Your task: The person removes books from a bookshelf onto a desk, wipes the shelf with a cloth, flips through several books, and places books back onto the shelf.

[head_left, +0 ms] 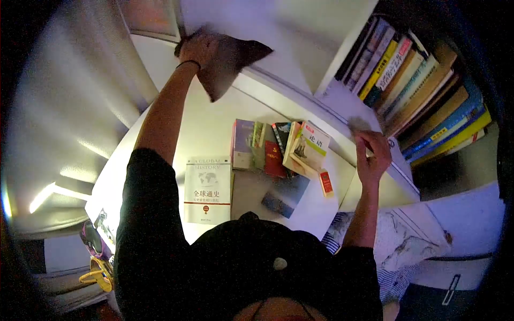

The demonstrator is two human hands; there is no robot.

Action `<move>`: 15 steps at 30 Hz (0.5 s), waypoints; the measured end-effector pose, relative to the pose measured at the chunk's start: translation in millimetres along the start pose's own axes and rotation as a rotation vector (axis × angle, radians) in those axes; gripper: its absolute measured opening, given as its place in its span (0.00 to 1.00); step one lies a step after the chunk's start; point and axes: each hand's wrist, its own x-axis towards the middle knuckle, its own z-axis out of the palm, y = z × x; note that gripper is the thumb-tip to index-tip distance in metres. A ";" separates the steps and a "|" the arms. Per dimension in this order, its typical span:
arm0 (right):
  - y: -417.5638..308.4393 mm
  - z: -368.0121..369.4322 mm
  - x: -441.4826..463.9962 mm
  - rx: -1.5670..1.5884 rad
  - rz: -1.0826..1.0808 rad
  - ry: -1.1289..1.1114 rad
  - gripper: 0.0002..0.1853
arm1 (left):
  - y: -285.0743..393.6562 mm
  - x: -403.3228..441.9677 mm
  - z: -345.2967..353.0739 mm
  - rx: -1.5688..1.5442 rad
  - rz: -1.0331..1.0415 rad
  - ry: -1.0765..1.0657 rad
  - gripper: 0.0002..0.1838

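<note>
While our left hand (197, 51) clutches 1 dark cloth (227, 61) by the far edge of the desk (206, 128), our right hand (373, 156) curls near the bookshelf (350, 99), its pinch unclear.

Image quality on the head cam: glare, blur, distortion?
Head view: strong fisheye bend, black corners; glare from the lit strip bleaches the desk at left; left hand and dark cloth look soft, possibly motion blur; black sleeves are noisy; large white book's title reads clearly.
</note>
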 end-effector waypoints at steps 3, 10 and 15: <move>-8.1 0.3 5.9 -0.028 -0.048 -0.024 0.07 | 26.3 -20.3 -4.5 0.065 -0.034 0.112 0.25; -17.2 2.2 9.9 0.019 -0.002 0.009 0.04 | 197.7 -92.3 -65.4 -0.411 -0.071 0.404 0.14; -17.0 -0.7 6.3 0.053 0.057 -0.026 0.05 | 283.6 -106.0 -114.5 -0.583 0.183 0.568 0.07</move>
